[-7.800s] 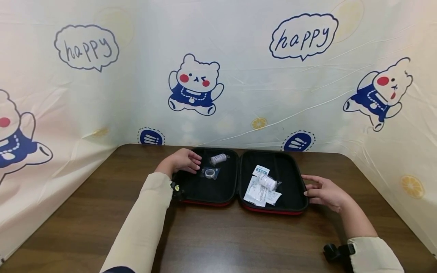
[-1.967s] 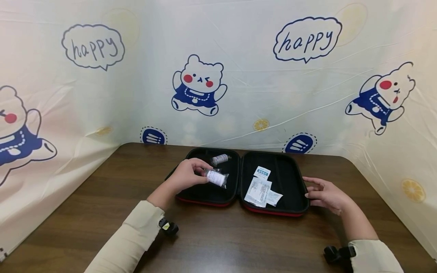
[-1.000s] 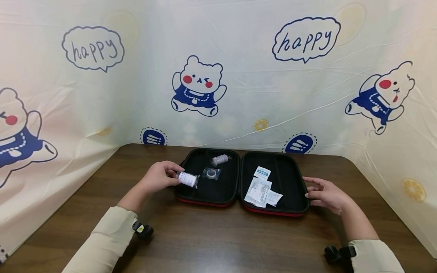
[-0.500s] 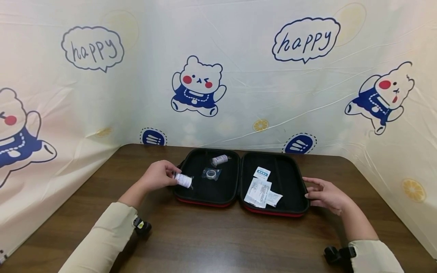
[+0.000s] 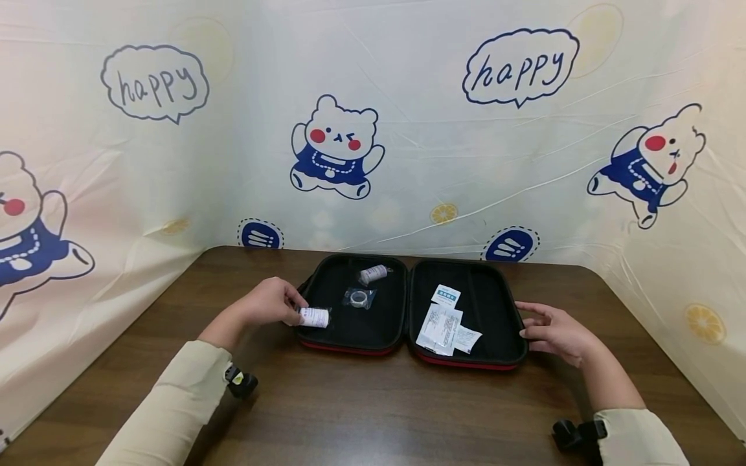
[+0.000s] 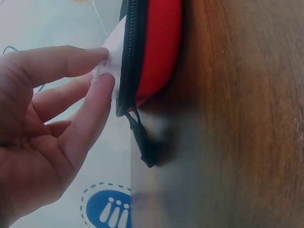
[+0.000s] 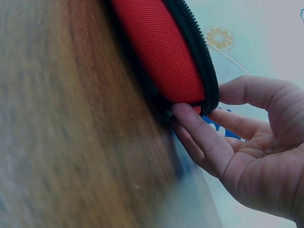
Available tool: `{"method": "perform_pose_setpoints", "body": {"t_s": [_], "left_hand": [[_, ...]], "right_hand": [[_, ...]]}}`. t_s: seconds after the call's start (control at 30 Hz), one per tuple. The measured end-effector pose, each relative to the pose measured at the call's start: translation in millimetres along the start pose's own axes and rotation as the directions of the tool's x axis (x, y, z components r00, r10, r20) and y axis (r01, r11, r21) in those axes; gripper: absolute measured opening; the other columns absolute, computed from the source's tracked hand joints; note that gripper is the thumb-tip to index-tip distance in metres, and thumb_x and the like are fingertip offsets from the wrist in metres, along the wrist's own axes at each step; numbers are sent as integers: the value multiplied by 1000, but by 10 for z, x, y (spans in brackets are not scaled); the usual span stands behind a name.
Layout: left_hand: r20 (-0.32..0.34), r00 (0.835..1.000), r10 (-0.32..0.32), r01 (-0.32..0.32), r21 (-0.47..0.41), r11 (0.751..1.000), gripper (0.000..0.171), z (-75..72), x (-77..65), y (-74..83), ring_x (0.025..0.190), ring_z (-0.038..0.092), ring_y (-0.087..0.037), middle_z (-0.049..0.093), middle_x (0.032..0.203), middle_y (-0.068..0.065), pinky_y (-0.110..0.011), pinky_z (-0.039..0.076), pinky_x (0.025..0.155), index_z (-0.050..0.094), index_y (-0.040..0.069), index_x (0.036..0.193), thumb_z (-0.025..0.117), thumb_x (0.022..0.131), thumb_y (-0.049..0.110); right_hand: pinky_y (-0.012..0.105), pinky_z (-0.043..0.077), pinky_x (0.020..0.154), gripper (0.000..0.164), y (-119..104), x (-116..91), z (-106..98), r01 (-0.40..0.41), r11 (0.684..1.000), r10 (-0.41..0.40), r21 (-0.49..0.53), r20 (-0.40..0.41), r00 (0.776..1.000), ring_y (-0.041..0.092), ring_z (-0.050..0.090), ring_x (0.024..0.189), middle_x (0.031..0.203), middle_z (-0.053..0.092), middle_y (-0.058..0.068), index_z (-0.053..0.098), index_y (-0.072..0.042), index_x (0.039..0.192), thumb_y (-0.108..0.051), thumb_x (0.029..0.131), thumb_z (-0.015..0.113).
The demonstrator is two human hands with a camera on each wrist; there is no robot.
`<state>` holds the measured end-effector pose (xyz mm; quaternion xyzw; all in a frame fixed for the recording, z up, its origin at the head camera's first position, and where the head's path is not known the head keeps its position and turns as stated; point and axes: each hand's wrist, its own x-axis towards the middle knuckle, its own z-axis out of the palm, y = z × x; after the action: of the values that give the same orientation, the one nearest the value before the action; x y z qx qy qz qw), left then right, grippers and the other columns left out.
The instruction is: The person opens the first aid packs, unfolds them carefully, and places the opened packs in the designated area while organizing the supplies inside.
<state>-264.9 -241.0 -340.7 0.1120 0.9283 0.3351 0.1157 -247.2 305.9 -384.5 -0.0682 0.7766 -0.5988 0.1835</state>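
Observation:
A black-lined zip case (image 5: 373, 336) with a red shell (image 7: 156, 47) lies unfolded on the table. At the front left corner of its left half, my left hand (image 5: 271, 303) pinches the end of a white bandage roll (image 5: 315, 317) in clear wrapping. Seen from the left wrist, thumb and finger meet on its wrapping (image 6: 111, 66) just over the zip edge. In the same half lie a second wrapped bandage roll (image 5: 373, 274) and a bagged tape roll (image 5: 359, 298). My right hand (image 5: 556, 330) grips the right half's outer edge, fingers on the rim and against the red side.
Several white paper packets (image 5: 440, 327) lie loosely overlapping in the right half. A zipper pull (image 6: 147, 147) hangs from the case's left edge. Behind the wooden table (image 5: 379, 408) hangs a printed curtain (image 5: 408, 129).
The bandage roll lay on the packets in the right half; my left hand has carried it over to the left half's front left corner and lowered it there. My right hand stays put.

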Motion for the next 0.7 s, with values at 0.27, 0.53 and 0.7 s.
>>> {"method": "perform_pose_setpoints", "body": {"t_s": [0.27, 0.53, 0.7], "left_hand": [[42, 998, 40, -38, -47, 998, 24, 6, 12, -45, 78, 59, -20, 68, 95, -8, -34, 55, 71, 74, 2, 101, 78, 78, 4], [84, 990, 111, -111, 3, 994, 23, 98, 86, 41, 76, 60, -18, 69, 98, -6, -35, 56, 73, 75, 5, 102, 79, 80, 6], [111, 987, 117, -118, -2, 993, 21, 200, 141, 92, 73, 63, -17, 71, 89, -4, -34, 56, 72, 75, 5, 101, 79, 80, 5]], "right_hand": [[42, 55, 86, 71, -3, -2, 7, 1, 1000, -1, 6, 2, 1000, 22, 62, 98, 123, 57, 26, 17, 9, 150, 1, 93, 58], [41, 55, 85, 70, 10, 4, -5, 7, 1000, -7, 14, -1, 1000, 22, 62, 97, 119, 59, 22, 17, 9, 150, 1, 94, 58], [41, 55, 86, 70, 7, 9, -1, 6, 1000, -6, 4, 1, 1000, 22, 62, 97, 119, 59, 22, 17, 9, 150, 1, 94, 57]]}}
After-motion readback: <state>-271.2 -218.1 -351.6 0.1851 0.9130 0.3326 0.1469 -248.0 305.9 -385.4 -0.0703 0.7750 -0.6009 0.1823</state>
